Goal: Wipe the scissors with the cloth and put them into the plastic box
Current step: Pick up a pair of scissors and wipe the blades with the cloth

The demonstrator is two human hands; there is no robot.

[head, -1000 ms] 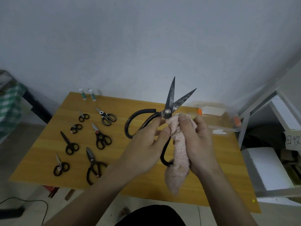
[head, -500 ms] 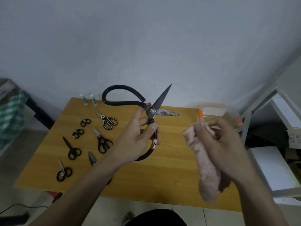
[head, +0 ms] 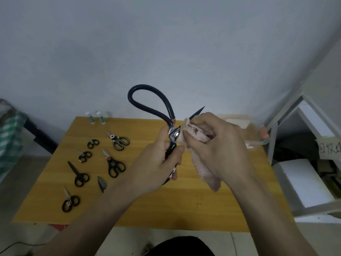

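The left hand (head: pixel 158 163) gripped the big black scissors (head: pixel 166 124) above the middle of the wooden table (head: pixel 184 204), its fingers and thumb curled round the lower handle just below the pivot. One long handle loop rose toward 11 o'clock from the pivot, and a dark blade tip stuck out toward 2 o'clock past the right hand (head: pixel 219 145). That hand's fingers were closed on the pink cloth (head: pixel 199 137), bunching it around the blade right beside the pivot, while the rest of the cloth hung down toward 5 o'clock from the fist.

The clear plastic box (head: pixel 256 133) stood at the table's far right edge, at about 3 o'clock from the hands, largely hidden behind the right hand; whether anything lay inside could not be told.

On the left part of the table, around 9 o'clock from the hands, lay several smaller scissors (head: pixel 118 163), apart from one another, their tips pointing away from the person. Two small tubes (head: pixel 96 117) stood at the far left corner, at 10 o'clock, near the wall.
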